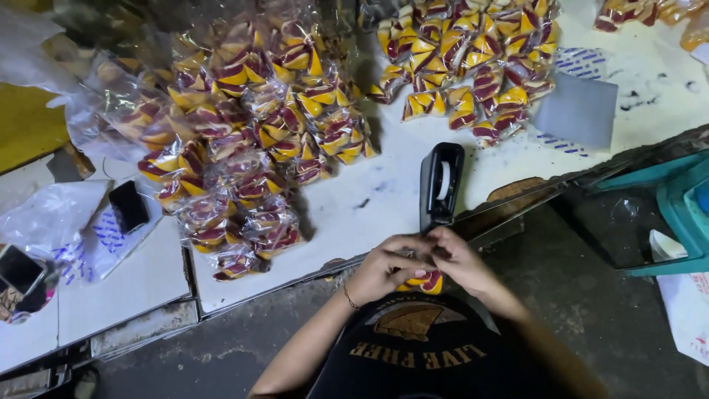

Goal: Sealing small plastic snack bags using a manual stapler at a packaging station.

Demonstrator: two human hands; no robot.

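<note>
My left hand [384,267] and my right hand [459,260] meet in front of my chest, just below the table edge. Together they pinch a small clear bag of yellow-and-maroon wrapped sweets [426,281], which hangs under my fingers. A black tape dispenser [439,185] stands on the white table [369,214] directly above my hands. A bracelet sits on my left wrist.
Filled clear bags of the same sweets [244,155] are heaped at the table's left and middle. Loose sweets [473,59] lie piled at the back right beside a grey card [577,109]. A phone [128,207] rests at left. A teal crate [683,210] stands at right.
</note>
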